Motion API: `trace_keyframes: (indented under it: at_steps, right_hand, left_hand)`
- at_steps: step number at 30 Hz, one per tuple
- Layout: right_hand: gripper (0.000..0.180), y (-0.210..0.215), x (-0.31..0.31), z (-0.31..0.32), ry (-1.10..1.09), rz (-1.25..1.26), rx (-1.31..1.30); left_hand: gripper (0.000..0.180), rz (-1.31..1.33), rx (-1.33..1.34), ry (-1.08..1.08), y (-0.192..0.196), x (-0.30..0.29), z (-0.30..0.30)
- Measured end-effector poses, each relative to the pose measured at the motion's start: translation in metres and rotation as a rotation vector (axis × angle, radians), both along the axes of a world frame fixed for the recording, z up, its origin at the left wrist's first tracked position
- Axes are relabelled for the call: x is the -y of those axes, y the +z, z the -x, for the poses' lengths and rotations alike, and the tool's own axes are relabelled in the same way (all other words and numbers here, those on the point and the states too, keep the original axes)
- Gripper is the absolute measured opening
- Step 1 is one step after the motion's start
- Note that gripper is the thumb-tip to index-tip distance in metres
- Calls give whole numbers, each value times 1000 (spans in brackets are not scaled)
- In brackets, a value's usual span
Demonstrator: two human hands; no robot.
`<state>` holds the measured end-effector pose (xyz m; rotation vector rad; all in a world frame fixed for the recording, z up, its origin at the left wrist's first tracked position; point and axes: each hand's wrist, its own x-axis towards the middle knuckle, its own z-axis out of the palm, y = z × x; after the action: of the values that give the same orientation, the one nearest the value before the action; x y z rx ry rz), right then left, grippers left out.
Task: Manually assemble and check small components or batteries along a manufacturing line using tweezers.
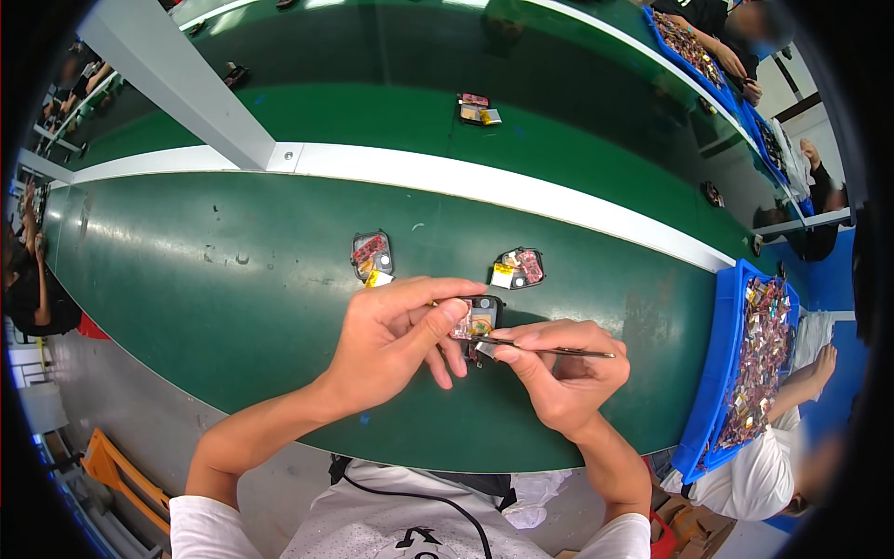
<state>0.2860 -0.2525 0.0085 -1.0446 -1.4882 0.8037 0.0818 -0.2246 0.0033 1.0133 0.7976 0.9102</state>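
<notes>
The left hand (pixel 391 340) pinches a small black module (pixel 475 317) just above the green worktop (pixel 186 279), at its edges. It looks light, stiff and fragile. The right hand (pixel 563 373) grips thin tweezers (pixel 549 350), their tip at the module. A blue bin (pixel 717 373) sits rightmost.

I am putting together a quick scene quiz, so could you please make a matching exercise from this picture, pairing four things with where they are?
Things:
1. tweezers
2. small black device
3. blue bin
4. white divider strip

Places:
A. at the belt's right end, full of small parts
B. in the left hand
C. in the right hand
D. running between the two green belts

Pairs: 1-C, 2-B, 3-A, 4-D
</notes>
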Motion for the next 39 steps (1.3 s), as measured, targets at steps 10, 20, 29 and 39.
trace_keyframes:
  at_steps: [10, 20, 29, 39]
  right_hand:
    - [16, -2, 4, 2, -61, 28, 9]
    - [20, 3, -3, -1, -21, -33, 123]
    - [16, 5, -3, 3, 21, -101, 191]
    - [32, 11, -1, 1, 111, -343, 492]
  left_hand:
    - [30, -18, 25, 13, -2, 1, 0]
    - [30, -7, 6, 36, -2, 0, 1]
    - [29, -31, -7, 24, -5, 0, 3]
    - [25, -90, -104, 35, -3, 0, 3]
